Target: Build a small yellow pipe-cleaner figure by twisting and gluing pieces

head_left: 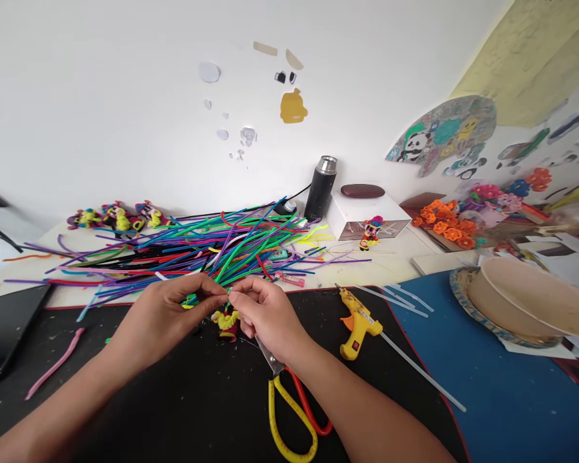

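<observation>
My left hand (161, 315) and my right hand (270, 318) meet over the black mat, thumbs and forefingers pinched tip to tip. What they pinch is tiny and mostly hidden; a speck of green shows at the fingertips. Just below, between the hands, is a small yellow and dark red pipe cleaner figure (228, 326). I cannot tell whether it is attached to what I pinch. Scissors (293, 411) with one yellow and one red handle lie under my right hand, their blades partly covered. Behind my hands spreads a heap of coloured pipe cleaners (231, 241).
Right of my hands lies a yellow glue gun (359, 325) with a glue stick in it; more glue sticks (400, 299) lie beyond. A pink pipe cleaner (55, 365) is at left. Finished figures (118, 217), a black flask (321, 190) and a white box (367, 215) stand along the wall.
</observation>
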`<move>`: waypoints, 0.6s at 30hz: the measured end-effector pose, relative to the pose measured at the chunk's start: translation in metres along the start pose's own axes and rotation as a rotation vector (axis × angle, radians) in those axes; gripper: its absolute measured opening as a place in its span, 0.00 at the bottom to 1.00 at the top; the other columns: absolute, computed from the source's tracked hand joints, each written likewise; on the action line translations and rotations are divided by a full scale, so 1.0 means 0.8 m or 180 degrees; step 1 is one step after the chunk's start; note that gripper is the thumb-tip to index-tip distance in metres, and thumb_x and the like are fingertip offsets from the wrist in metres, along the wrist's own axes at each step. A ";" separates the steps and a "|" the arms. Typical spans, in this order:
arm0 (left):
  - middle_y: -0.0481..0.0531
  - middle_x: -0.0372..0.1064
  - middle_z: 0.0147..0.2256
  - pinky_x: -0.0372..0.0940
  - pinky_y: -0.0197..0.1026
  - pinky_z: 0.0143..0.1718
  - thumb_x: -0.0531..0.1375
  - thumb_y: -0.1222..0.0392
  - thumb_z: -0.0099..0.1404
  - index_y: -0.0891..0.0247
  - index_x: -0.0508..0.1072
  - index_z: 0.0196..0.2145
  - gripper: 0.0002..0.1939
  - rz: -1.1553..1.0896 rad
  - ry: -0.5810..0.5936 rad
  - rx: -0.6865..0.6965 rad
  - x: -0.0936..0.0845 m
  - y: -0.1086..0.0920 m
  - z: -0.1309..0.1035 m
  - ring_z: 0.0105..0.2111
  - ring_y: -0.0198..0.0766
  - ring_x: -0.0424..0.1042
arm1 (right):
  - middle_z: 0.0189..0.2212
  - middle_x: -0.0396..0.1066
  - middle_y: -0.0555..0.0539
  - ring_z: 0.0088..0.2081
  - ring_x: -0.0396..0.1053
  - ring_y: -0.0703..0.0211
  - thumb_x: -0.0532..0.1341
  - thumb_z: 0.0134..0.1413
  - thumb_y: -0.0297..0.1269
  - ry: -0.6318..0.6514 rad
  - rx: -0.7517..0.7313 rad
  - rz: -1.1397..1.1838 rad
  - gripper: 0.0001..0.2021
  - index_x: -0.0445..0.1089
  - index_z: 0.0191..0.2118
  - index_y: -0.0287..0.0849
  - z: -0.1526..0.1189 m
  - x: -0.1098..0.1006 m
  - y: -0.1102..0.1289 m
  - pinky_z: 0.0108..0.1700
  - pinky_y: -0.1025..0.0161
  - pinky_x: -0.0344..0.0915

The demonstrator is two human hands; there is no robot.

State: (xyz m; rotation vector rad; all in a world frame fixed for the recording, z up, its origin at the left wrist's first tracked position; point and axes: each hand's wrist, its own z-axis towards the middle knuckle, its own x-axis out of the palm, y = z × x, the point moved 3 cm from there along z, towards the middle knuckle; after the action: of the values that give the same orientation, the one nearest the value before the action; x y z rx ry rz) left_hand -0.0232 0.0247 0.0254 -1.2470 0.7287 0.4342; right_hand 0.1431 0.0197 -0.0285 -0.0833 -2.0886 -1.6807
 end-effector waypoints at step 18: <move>0.50 0.83 0.35 0.70 0.39 0.39 0.66 0.38 0.63 0.55 0.83 0.37 0.18 -0.0484 0.0308 -0.0247 0.003 0.010 0.003 0.37 0.46 0.79 | 0.16 0.60 0.61 0.14 0.54 0.70 0.68 0.54 0.43 -0.0029 -0.0045 -0.0014 0.11 0.68 0.33 0.43 0.002 -0.005 0.001 0.17 0.69 0.51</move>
State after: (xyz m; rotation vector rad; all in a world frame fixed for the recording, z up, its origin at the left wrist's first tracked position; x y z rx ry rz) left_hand -0.0263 0.0294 0.0182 -1.3937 0.6982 0.2811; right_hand 0.1463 0.0223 -0.0293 -0.0911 -2.0851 -1.7008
